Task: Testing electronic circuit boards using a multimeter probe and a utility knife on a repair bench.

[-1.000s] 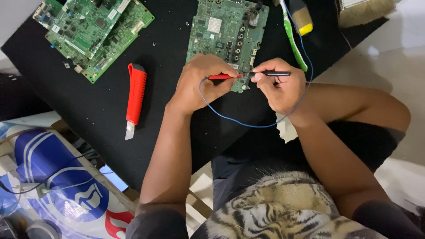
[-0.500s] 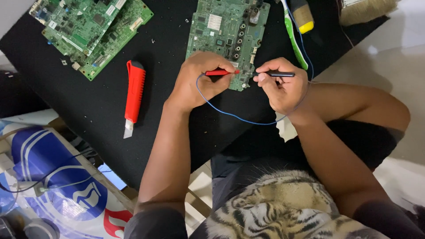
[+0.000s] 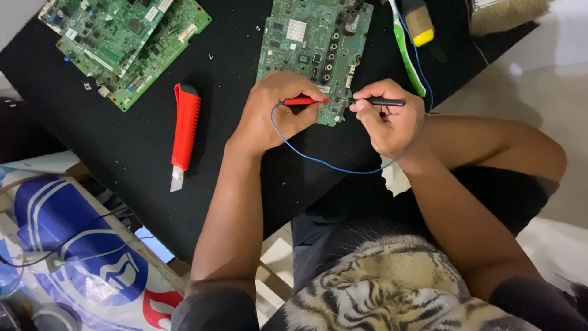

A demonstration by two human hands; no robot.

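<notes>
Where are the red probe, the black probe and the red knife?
red probe [image 3: 301, 101], head view, middle of its handle
black probe [image 3: 387, 102], head view, its handle
red knife [image 3: 185, 125], head view, middle of its body

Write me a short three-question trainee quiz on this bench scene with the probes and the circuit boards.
1. True or false: the left hand holds the red probe over the lower edge of the middle circuit board.
2. Which tool lies on the black mat to the left of the left hand? A) red utility knife B) pliers C) hammer
3. Fill in: the right hand holds a ____ probe.

Key: 1 true; 2 A; 3 black
</notes>
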